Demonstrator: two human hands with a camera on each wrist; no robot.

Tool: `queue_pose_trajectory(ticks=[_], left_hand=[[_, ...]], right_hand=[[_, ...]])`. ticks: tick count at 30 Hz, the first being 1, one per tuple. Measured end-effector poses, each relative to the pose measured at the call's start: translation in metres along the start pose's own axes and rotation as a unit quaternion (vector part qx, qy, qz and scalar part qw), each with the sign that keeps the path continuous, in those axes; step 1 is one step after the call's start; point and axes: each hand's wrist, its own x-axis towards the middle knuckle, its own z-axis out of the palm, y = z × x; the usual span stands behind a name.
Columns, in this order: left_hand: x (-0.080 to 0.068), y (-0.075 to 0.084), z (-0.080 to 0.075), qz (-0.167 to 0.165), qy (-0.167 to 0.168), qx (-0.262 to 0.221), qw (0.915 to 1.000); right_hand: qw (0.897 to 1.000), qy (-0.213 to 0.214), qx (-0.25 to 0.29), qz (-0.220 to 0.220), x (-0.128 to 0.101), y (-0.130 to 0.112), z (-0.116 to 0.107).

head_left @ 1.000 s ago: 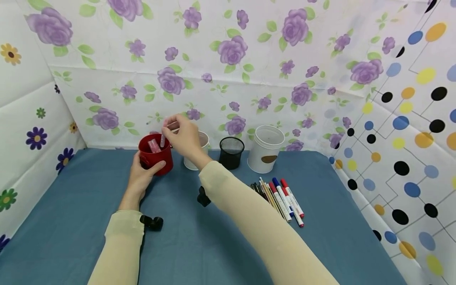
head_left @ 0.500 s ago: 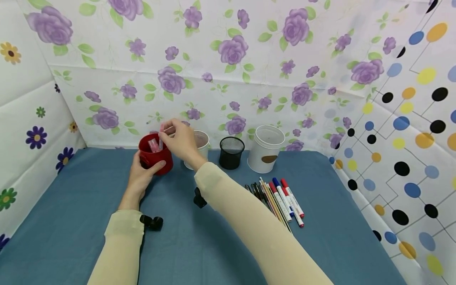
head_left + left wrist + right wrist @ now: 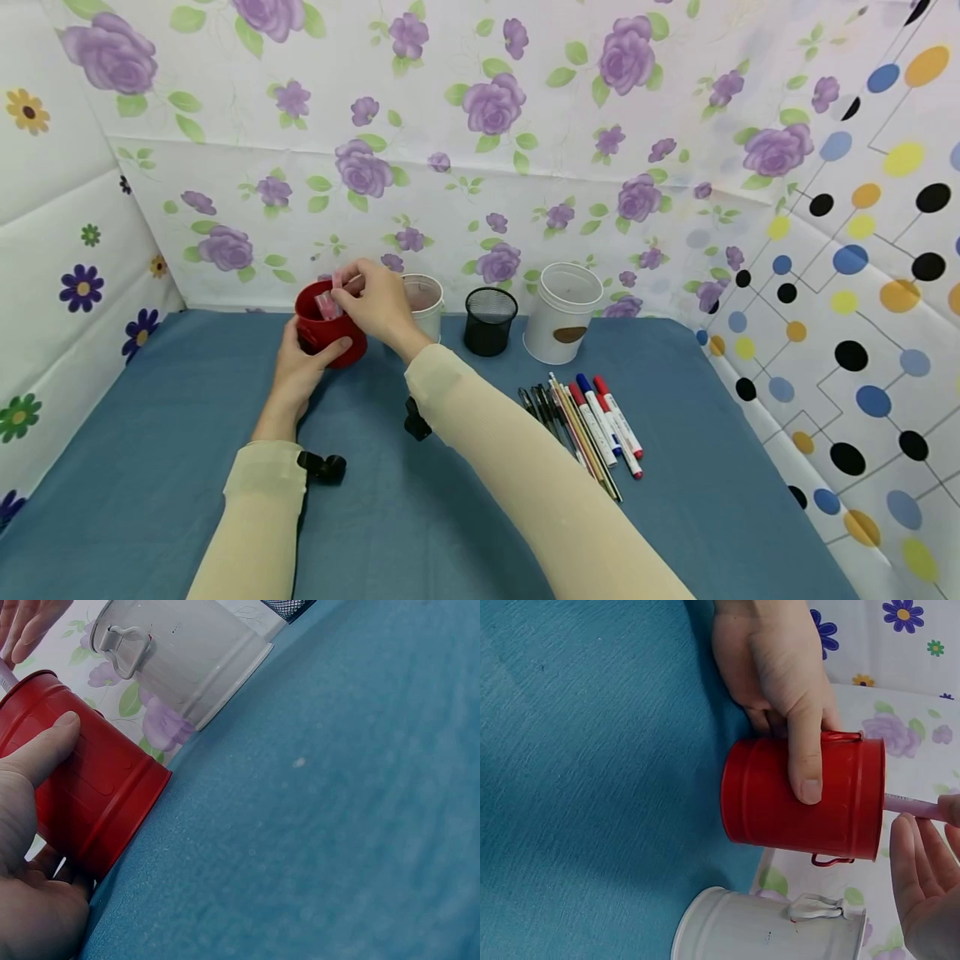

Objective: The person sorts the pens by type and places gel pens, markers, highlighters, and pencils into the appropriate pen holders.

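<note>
My left hand (image 3: 298,372) grips a small red metal bucket (image 3: 802,799), its thumb across the side. The bucket stands on the blue cloth. Above the rim, my right hand (image 3: 378,304) pinches a slim pale pink pen (image 3: 909,806) between thumb and fingers. The pen's lower end is inside the bucket, hidden by the wall in the right wrist view. Other pink, clear-looking items (image 3: 327,306) lean inside the bucket; their kind is hard to tell. In the left wrist view, the left thumb (image 3: 56,746) presses the red wall.
Just right of the red bucket stands a white metal bucket (image 3: 176,660) with a small handle. Farther right are a black mesh pen cup (image 3: 489,323) and a larger white bucket (image 3: 561,321). Several markers (image 3: 609,421), pencils (image 3: 581,429) and black pens (image 3: 547,408) lie at right.
My right hand has moved slightly left and down, lowering the pink pen farther into the red bucket. The left hand and bucket have stayed in place.
</note>
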Motion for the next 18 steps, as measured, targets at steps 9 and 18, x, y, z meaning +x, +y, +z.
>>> queue_pose_trajectory(ticks=[9,18], left_hand=[[0.001,-0.001,0.001,-0.001,-0.001,0.006,1.0],[0.001,-0.002,0.003,-0.001,0.002,-0.001,1.0]], right_hand=[[1.0,-0.02,-0.009,-0.01,0.0,-0.002,-0.004],[0.999,-0.026,0.023,-0.038,-0.01,-0.002,-0.032]])
